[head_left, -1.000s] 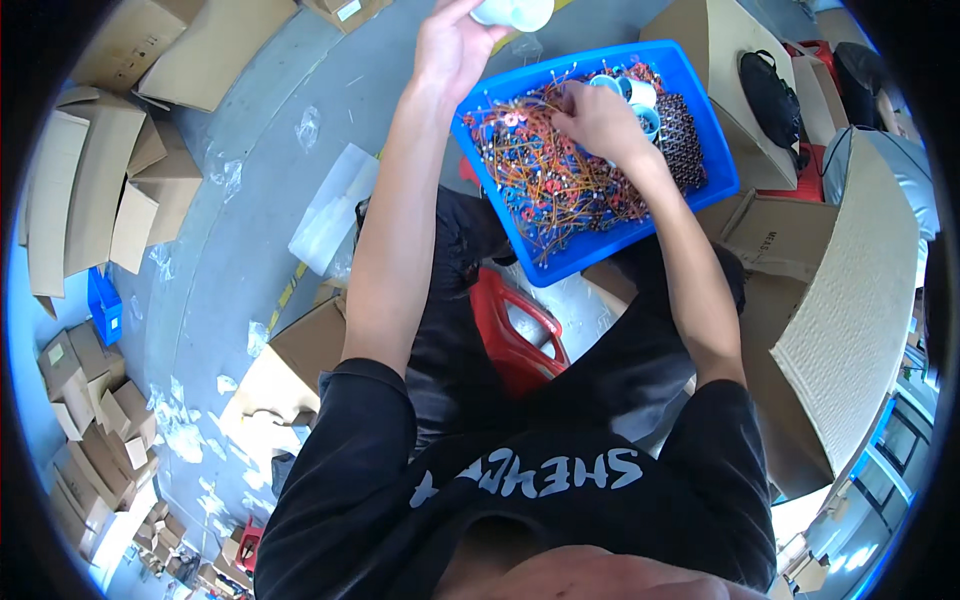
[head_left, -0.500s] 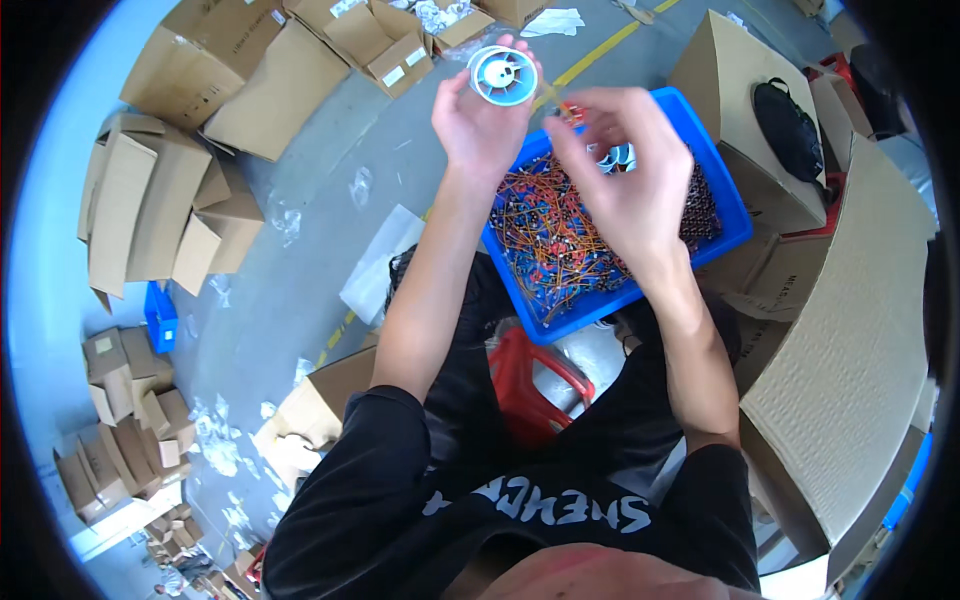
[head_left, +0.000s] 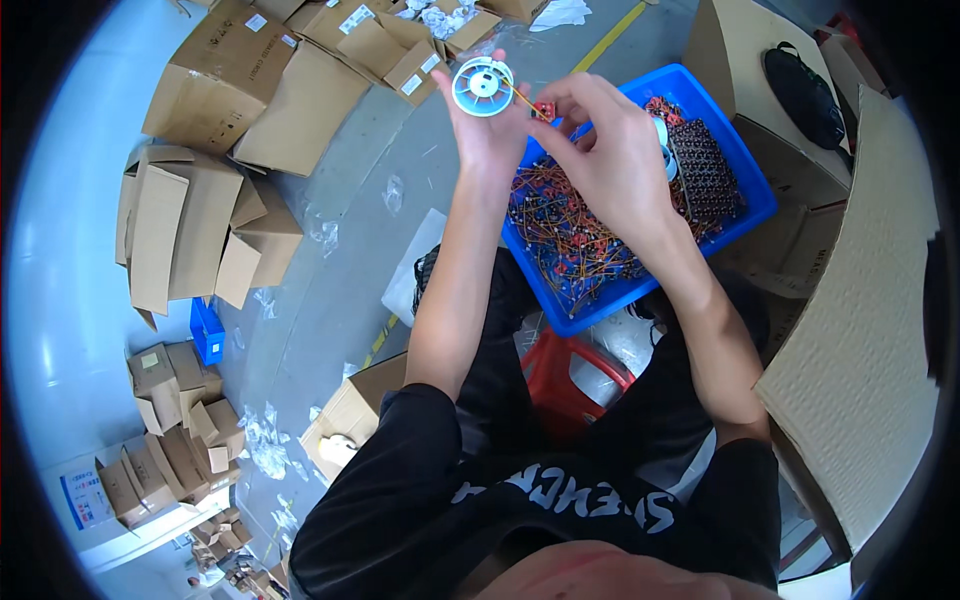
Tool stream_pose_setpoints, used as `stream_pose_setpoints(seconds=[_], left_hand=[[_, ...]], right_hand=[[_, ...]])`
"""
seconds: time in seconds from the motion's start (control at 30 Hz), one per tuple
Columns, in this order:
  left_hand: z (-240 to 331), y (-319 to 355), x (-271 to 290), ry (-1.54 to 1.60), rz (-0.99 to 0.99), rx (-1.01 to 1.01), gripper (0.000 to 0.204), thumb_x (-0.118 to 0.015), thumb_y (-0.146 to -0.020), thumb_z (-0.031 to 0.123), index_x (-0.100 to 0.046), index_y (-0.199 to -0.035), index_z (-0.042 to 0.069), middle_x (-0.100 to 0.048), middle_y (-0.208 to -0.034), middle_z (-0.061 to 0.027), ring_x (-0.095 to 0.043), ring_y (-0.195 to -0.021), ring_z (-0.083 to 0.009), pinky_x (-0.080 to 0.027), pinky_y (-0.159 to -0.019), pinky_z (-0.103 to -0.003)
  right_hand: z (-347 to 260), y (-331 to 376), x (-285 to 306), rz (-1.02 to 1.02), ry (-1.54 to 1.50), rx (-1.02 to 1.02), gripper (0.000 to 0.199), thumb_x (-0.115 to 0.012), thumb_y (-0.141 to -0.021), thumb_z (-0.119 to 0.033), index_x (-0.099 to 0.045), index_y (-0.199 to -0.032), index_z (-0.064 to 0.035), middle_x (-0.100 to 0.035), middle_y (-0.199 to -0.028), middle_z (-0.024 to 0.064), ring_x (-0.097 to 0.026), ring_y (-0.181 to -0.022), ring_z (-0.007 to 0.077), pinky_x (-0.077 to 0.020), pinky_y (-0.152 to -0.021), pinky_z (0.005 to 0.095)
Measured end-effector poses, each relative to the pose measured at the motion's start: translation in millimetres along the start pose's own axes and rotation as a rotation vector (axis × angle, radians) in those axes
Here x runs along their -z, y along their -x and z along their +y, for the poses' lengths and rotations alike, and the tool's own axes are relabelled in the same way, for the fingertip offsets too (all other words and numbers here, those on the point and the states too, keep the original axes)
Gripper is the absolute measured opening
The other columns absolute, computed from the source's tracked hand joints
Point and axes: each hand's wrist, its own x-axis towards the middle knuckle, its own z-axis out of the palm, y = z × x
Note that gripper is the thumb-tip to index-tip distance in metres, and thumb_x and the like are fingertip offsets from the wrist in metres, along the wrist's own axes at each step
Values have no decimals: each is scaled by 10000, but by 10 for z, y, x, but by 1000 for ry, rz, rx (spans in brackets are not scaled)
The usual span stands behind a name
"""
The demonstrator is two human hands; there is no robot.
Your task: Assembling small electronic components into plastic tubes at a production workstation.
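Note:
My left hand (head_left: 488, 142) is raised palm up, its fingers curled round a white and pale-blue round plastic housing with spokes (head_left: 483, 87). Thin orange wires run from the housing to a small red circuit board (head_left: 544, 111). My right hand (head_left: 615, 150) pinches this board between thumb and fingers, just right of the housing. Below the hands sits a blue plastic bin (head_left: 765, 205) with a tangle of small wired boards (head_left: 570, 245). Dark gridded panels (head_left: 705, 165) lie at its right side, and pale-blue round parts show beside my right wrist.
Large open cardboard boxes (head_left: 205, 225) stand on the left and far left. A tall carton (head_left: 860, 330) rises close on my right, with a black pouch (head_left: 803, 95) behind it. Under the bin is a red stool (head_left: 565, 385). Plastic scraps (head_left: 268, 445) litter the grey floor.
The housing has tilted and shifted slightly left relative to the bin. My right hand has come closer to it, and the red board and wires now show plainly. The whole view has shifted slightly.

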Motion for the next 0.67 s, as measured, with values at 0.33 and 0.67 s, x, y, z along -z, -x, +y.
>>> stream_pose_setpoints(seconds=[0.33, 0.67], left_hand=[[0, 74, -144, 53, 60, -22, 415, -364, -899, 277, -530, -1167, 6, -604, -1153, -122, -548, -1095, -249, -428, -957, -432], [38, 71, -84, -33, 20, -34, 413, -375, -874, 292, -511, -1162, 29, -577, -1199, -135, -535, -1116, -252, -398, -989, -413]], right_hand=[[121, -59, 59, 9, 44, -29, 239, -749, -754, -93, -625, -944, -18, -631, -805, 84, -630, -714, 175, -516, -572, 270], [100, -48, 1, -76, -13, -40, 230, -748, -762, -96, -631, -946, -23, -631, -791, 79, -623, -725, 159, -514, -592, 264]])
